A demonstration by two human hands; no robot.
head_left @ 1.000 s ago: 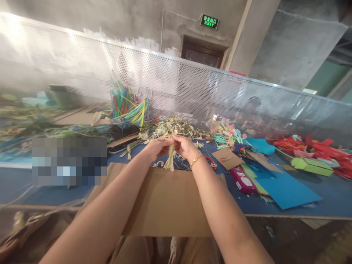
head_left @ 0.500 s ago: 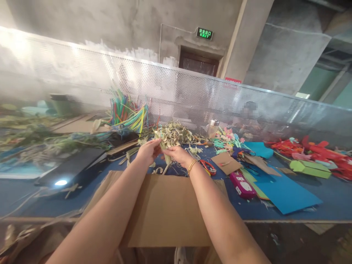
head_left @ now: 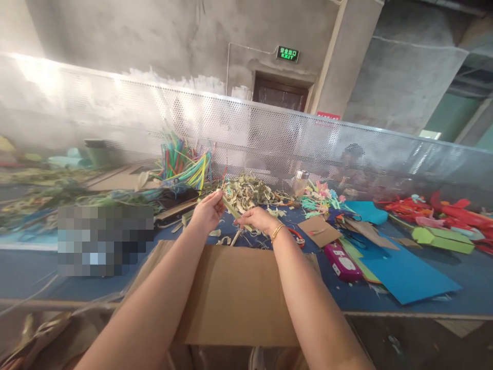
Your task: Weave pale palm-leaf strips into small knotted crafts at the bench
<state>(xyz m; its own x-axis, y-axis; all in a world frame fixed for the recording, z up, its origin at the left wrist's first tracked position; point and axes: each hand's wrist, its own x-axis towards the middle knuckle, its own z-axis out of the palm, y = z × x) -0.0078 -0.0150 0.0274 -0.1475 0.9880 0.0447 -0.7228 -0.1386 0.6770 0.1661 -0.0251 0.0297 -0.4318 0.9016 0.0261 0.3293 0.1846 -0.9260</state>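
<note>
A narrow yellow-green strip (head_left: 231,209), looking like dried leaf or husk, stretches slanting between my two hands above the table. My left hand (head_left: 210,209) pinches its upper end with the fingertips closed. The lower end is between the thumb and fingers of my right hand (head_left: 257,219), which has a gold bracelet (head_left: 277,233) at the wrist. Just behind the hands lies a heap of curled, dry leaf pieces (head_left: 248,191). Below my forearms is a brown cardboard box (head_left: 234,293) at the table's edge.
Colored pipe cleaners (head_left: 179,162) stand at the back left. To the right are a purple box (head_left: 342,262), blue sheets (head_left: 414,275), red-handled scissors (head_left: 296,236) partly behind my wrist, and red material (head_left: 454,210). A perforated metal screen (head_left: 269,128) borders the blue table (head_left: 385,303).
My hands have drawn apart, the right one moving rightward and slightly down. The strip now shows stretched between them.
</note>
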